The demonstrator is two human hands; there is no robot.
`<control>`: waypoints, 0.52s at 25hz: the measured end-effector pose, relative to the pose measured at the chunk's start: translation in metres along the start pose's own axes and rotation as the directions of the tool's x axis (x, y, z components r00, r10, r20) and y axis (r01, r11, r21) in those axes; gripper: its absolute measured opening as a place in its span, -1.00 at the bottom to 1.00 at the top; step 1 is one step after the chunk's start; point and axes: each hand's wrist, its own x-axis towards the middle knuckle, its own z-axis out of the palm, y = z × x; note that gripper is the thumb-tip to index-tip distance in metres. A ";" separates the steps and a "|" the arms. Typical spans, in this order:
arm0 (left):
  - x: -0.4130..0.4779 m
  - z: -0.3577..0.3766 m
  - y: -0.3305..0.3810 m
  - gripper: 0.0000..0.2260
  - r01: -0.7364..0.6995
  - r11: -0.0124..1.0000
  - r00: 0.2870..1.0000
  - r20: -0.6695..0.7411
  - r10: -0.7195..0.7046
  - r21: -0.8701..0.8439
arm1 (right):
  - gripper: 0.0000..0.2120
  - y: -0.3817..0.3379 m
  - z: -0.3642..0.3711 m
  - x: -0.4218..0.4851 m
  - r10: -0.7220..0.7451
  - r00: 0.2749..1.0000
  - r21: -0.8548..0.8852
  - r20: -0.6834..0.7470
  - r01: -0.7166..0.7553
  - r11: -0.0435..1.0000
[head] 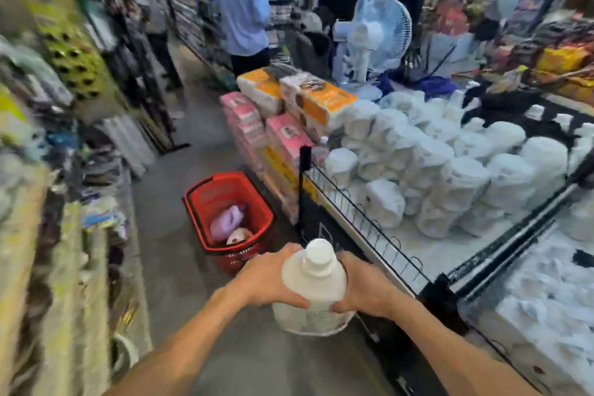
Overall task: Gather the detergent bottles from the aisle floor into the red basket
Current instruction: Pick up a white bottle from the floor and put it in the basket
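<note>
A large white detergent bottle (pixel 316 283) with a white cap is held upright above the aisle floor, low in the middle of the view. My left hand (pixel 271 276) grips its left side and my right hand (pixel 360 286) grips its right side. Just beyond the bottle, the red basket (pixel 196 202) stands on the floor. Inside it lie a purple bottle (pixel 226 219) and a white item with a red mark (pixel 239 236).
A wire-fenced display (pixel 353 212) of white wrapped packs runs along the right. Stacked pink and orange packs (pixel 283 125) stand behind the basket. Shelves of goods line the left. Several people and a white fan (pixel 373 32) fill the far aisle. Grey floor shows left of the basket.
</note>
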 end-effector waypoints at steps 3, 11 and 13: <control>-0.005 -0.042 -0.062 -0.12 0.128 0.989 0.987 -0.089 -0.134 -0.072 | -0.10 -0.051 0.003 0.080 -0.113 0.990 -0.019 0.081 0.115 0.993; 0.045 -0.118 -0.168 -0.11 0.316 0.939 0.927 -0.169 -0.336 -0.136 | -0.09 -0.117 -0.001 0.261 -0.318 0.925 -0.037 0.208 0.332 0.942; 0.071 -0.130 -0.190 -0.08 0.365 0.922 0.909 -0.167 -0.383 -0.128 | -0.11 -0.125 -0.005 0.307 -0.360 0.902 -0.033 0.237 0.378 0.925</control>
